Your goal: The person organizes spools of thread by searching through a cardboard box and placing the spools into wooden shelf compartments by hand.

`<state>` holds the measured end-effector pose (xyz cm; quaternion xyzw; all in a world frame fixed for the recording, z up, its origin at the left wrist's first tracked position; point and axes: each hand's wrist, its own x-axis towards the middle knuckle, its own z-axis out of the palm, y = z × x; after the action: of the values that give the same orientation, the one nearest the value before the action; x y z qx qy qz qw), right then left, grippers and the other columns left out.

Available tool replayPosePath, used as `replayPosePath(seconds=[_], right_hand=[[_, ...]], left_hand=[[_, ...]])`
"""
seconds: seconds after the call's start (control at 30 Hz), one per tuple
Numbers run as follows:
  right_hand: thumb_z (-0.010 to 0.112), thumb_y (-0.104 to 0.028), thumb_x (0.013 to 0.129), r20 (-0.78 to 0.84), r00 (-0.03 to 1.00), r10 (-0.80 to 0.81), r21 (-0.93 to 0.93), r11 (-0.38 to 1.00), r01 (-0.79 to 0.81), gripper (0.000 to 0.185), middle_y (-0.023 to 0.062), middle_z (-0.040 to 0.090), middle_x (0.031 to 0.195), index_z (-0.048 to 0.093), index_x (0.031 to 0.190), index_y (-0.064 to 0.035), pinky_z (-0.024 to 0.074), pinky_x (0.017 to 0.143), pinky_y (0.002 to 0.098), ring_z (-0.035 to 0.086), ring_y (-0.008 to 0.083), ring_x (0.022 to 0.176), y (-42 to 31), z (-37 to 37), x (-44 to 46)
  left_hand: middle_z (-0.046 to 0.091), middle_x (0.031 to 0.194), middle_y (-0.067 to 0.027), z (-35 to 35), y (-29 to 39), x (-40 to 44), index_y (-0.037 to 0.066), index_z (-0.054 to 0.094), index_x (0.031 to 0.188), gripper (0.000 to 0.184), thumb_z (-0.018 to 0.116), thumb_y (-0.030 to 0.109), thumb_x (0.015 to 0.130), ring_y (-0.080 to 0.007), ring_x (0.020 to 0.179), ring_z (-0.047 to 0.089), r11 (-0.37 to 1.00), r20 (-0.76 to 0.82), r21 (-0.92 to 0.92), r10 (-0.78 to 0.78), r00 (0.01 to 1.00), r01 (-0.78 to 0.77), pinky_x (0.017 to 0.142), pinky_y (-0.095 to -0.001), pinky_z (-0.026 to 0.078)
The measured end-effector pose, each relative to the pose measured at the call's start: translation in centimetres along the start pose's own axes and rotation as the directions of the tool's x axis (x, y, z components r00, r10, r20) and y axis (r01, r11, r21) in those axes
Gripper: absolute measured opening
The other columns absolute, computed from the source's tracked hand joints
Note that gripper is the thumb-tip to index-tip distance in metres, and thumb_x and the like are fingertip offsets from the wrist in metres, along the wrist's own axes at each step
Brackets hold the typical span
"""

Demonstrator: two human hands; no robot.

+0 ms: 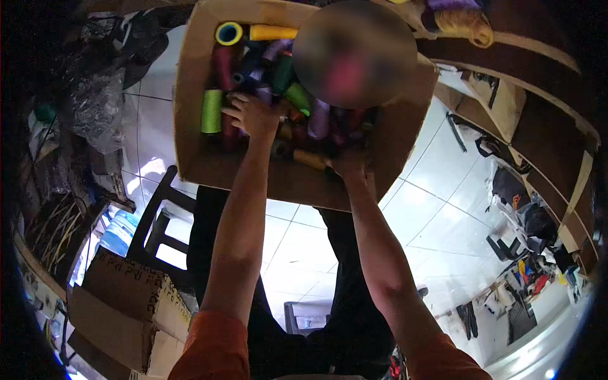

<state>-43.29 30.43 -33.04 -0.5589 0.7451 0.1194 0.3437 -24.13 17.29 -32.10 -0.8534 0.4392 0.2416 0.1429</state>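
A cardboard box (304, 190) holds several thread spools in purple, green, yellow and dark red. My left hand (254, 117) is inside it, fingers spread over the spools, just right of a lime-green spool (211, 111). Nothing shows in that hand's grasp. Low in the box at the right, my right hand (349, 163) is beside the end of an orange-yellow spool (309, 159); its fingers are in shadow, so I cannot tell whether it grips anything. A yellow spool (273, 32) lies near the far wall. A blurred round patch hides the box's upper right.
Curved wooden shelving (544, 120) runs along the right, with a tan thread cone (465, 26) at the top. A dark plastic chair (155, 221) and another cardboard box (120, 304) stand at the lower left. White floor tiles (437, 196) show below.
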Motion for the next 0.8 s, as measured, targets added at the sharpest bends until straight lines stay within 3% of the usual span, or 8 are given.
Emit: replayPosePath(seconds=[0.03,0.1,0.27,0.33,0.43,0.53,0.63,0.8], right_hand=[[0.074,-0.046,0.060,-0.039,0.997,-0.066,0.072,0.995,0.069,0.082,0.0234,0.043,0.123,0.043,0.128,-0.0129,0.0330,0.096,0.0503,0.043,0.0371,0.116,-0.4,-0.9,0.1],[0.074,-0.043,0.061,0.166,0.976,0.144,-0.143,0.982,-0.121,0.084,0.0223,0.035,0.129,0.036,0.132,-0.0175,0.0286,0.097,0.0553,0.033,0.0423,0.120,-2.3,-2.3,-0.9],[0.072,-0.036,0.065,-0.003,0.977,0.215,-0.026,0.976,-0.215,0.085,0.0185,0.020,0.137,0.028,0.136,-0.0260,0.0236,0.096,0.0625,0.023,0.0491,0.122,-0.3,4.2,-0.5],[0.072,-0.036,0.066,0.153,0.941,0.303,-0.073,0.953,-0.295,0.084,0.0178,0.021,0.136,0.028,0.137,-0.0259,0.0228,0.095,0.0644,0.023,0.0489,0.122,-2.1,1.1,-0.7],[0.072,-0.040,0.066,0.181,0.940,0.289,-0.241,0.940,-0.242,0.086,0.0168,0.022,0.136,0.027,0.137,-0.0247,0.0246,0.093,0.0664,0.022,0.0479,0.123,-1.5,2.8,-0.6],[0.072,-0.044,0.065,0.197,0.938,0.283,-0.188,0.951,-0.248,0.083,0.0166,0.023,0.136,0.034,0.134,-0.0173,0.0285,0.092,0.0640,0.024,0.0460,0.123,-1.9,1.4,-0.5],[0.065,-0.045,0.072,0.382,0.922,0.069,-0.201,0.979,0.010,0.078,0.0261,0.023,0.138,0.038,0.130,-0.0006,0.0308,0.097,0.0552,0.034,0.0472,0.120,-3.7,-4.8,-1.1],[0.069,-0.050,0.063,0.514,0.857,0.018,0.041,0.998,-0.046,0.079,0.0215,0.045,0.126,0.047,0.124,-0.0060,0.0444,0.089,0.0426,0.054,0.0343,0.105,0.4,-3.7,0.2]], left_hand=[[0.026,0.138,-0.0212,0.4,0.5,-0.2,-0.005,0.017,0.136,0.113,0.074,0.054,0.057,-0.0405,0.130,0.019,1.000,-0.059,-0.008,-0.008,0.998,0.008,0.097,-0.0574,0.029],[0.029,0.136,-0.0213,1.2,0.8,-1.2,-0.005,0.019,0.134,0.108,0.074,0.051,0.059,-0.0395,0.128,0.024,0.993,-0.046,-0.097,0.061,0.997,-0.065,0.097,-0.0561,0.031],[0.037,0.127,-0.0227,0.7,0.7,-3.4,-0.006,0.028,0.125,0.091,0.073,0.042,0.062,-0.0383,0.119,0.037,0.984,0.078,-0.156,0.095,0.992,-0.082,0.094,-0.0515,0.036],[0.039,0.123,-0.0235,1.3,-0.3,-4.0,-0.006,0.031,0.121,0.086,0.074,0.038,0.062,-0.0388,0.115,0.041,0.982,0.091,-0.130,0.147,0.985,-0.134,0.093,-0.0488,0.038],[0.045,0.117,-0.0246,4.1,-3.2,-4.1,-0.006,0.031,0.119,0.084,0.077,0.030,0.059,-0.0386,0.110,0.046,0.898,0.030,-0.378,0.256,0.966,-0.226,0.091,-0.0444,0.040],[0.052,0.107,-0.0204,2.6,-4.2,-4.1,-0.005,0.031,0.121,0.082,0.078,0.022,0.059,-0.0329,0.099,0.054,0.799,0.215,-0.593,0.272,0.938,-0.095,0.089,-0.0390,0.042],[0.056,0.101,-0.0127,-0.3,-4.6,-4.2,-0.003,0.038,0.119,0.070,0.075,0.018,0.063,-0.0235,0.089,0.057,0.336,0.205,-0.939,0.368,0.907,0.076,0.085,-0.0348,0.043],[0.058,0.094,-0.0046,-4.1,-7.5,-3.2,0.004,0.050,0.111,0.047,0.070,0.013,0.069,-0.0167,0.086,0.056,0.248,0.401,-0.914,0.437,0.805,0.320,0.080,-0.0307,0.044]])
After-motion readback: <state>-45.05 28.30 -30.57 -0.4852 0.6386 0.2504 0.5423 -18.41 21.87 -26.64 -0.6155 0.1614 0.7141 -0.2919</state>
